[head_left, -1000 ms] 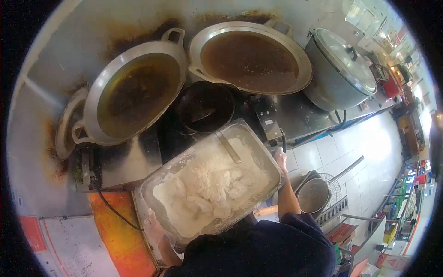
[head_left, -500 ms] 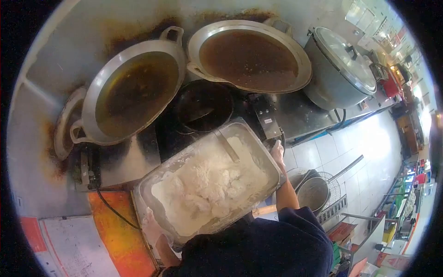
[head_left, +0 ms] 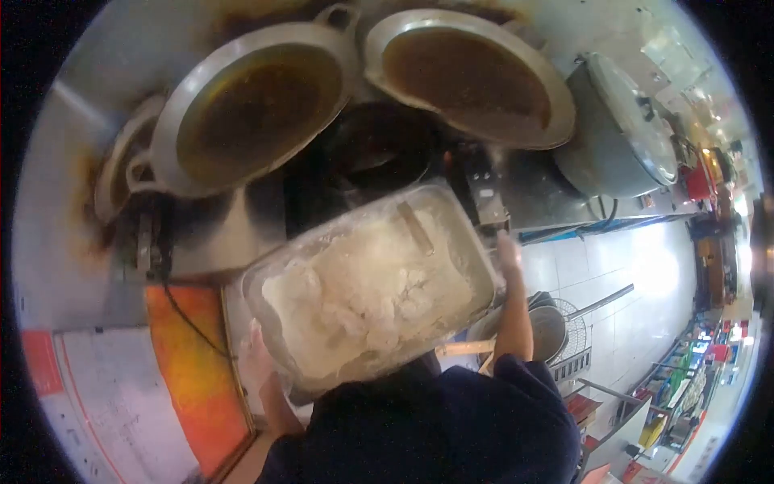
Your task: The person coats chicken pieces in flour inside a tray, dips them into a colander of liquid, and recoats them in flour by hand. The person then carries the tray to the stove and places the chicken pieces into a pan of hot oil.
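Note:
A large metal tray [head_left: 262,319] of white flour [head_left: 355,270] tilts in front of my body. Several lumpy, flour-coated pieces [head_left: 383,319] lie in it; what is under the coating cannot be made out. A flat metal strip [head_left: 415,228] lies near the tray's far side. My left hand [head_left: 255,359] is against the left end of the tray, dusted with flour. At the opposite end, my right hand [head_left: 509,256] grips the side, blurred by motion. Both hands' fingers are partly hidden by the tray wall.
Two wide pans of dark oil, one at left [head_left: 169,121] and one at right [head_left: 556,121], stand behind the tray. Between them sits a dark burner [head_left: 379,149]. A lidded pot [head_left: 605,137] is further right. A saucepan [head_left: 548,332] and wire strainer [head_left: 576,323] sit low at right.
The view has shifted, so the pans sit higher in it. The tray moves with both hands still at its ends, and the floured pieces have shifted and spread inside it.

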A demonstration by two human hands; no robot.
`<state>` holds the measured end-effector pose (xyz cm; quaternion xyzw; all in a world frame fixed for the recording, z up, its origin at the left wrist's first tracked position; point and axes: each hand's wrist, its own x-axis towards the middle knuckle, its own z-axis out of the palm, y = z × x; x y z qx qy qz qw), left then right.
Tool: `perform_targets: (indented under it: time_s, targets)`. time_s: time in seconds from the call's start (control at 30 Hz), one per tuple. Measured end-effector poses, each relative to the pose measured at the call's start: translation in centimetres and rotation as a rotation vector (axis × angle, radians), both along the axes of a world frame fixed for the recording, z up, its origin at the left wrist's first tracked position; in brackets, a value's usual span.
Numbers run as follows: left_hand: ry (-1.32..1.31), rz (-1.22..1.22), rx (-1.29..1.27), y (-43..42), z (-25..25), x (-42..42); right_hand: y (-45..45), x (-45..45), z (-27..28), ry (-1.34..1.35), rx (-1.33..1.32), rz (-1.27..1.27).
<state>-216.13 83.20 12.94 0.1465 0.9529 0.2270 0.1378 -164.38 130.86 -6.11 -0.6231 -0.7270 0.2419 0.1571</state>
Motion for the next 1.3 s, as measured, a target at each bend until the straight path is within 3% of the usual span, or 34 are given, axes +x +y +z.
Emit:
perform_targets:
  time_s: [0.07,0.1,0.13,0.2,0.3,0.37,0.4,0.43,0.5,0.53,0.6,0.63,0.7,0.73,0.77,0.83,0.93,1.03,1.1,1.2,1.3]
  targets:
    - [-0.054,0.101,0.047,0.8,1.3,0.3,-0.6,1.9,3.7,0.069,0.035,-0.209]
    - [-0.105,0.175,0.067,1.4,1.8,0.7,-3.4,-2.0,14.6,0.180,-0.046,-0.482]
    - [-0.152,0.250,0.086,2.0,2.3,1.1,-6.5,-5.4,21.4,0.299,-0.039,-0.547]
    - [-0.150,0.191,0.247,2.0,2.4,1.4,-9.7,-8.9,25.9,0.166,-0.047,-0.466]
    - [-0.220,0.335,0.284,2.2,2.8,1.8,-13.5,-9.8,17.2,0.123,0.130,0.369]
    - [-0.223,0.363,0.323,3.5,5.1,3.0,-16.6,-15.0,16.9,-0.118,0.011,0.548]
    - [-0.222,0.380,0.346,4.0,5.7,3.2,-17.7,-19.2,18.7,-0.306,-0.037,0.531]
    - [-0.221,0.397,0.369,4.5,6.3,3.5,-17.8,-20.9,16.2,-0.308,-0.038,0.538]
    - [-0.240,0.376,0.384,4.0,5.6,3.3,-17.8,-23.0,9.5,-0.058,0.192,0.652]
    - [-0.244,0.376,0.390,3.3,4.6,3.1,-17.3,-23.8,11.3,-0.055,0.191,0.670]
    - [-0.123,0.184,0.456,0.8,-0.4,1.6,-17.0,-25.6,17.9,-0.459,-0.268,0.672]
    - [-0.076,0.127,0.476,0.0,-1.4,1.0,-16.6,-25.6,19.3,-0.453,-0.261,0.698]
    - [-0.058,0.145,0.564,0.6,-0.9,1.4,-15.5,-23.5,20.9,0.052,-0.120,0.710]
    - [-0.055,0.159,0.595,1.0,-0.5,1.6,-14.8,-22.0,18.0,0.040,-0.119,0.732]
    - [-0.184,0.279,0.555,1.8,1.5,1.7,-14.1,-20.0,12.5,-0.145,-0.029,0.775]
    - [-0.320,0.397,0.518,2.5,2.3,2.1,-14.2,-19.8,13.0,-0.336,0.069,0.814]
    - [-0.312,0.431,0.528,2.4,2.2,1.8,-15.4,-22.1,17.4,-0.343,-0.057,0.993]
    - [-0.327,0.405,0.516,2.6,2.9,1.6,-17.7,-25.2,17.6,-0.188,-0.051,0.581]
    - [-0.371,0.442,0.585,2.9,2.9,1.8,-16.3,-24.2,13.6,-0.006,0.051,0.894]
    - [-0.401,0.418,0.654,2.5,1.6,1.3,-16.3,-25.7,21.1,-0.063,-0.174,0.772]
    - [-0.343,0.413,0.610,2.8,1.5,1.1,-14.8,-24.3,20.4,-0.205,0.000,0.924]
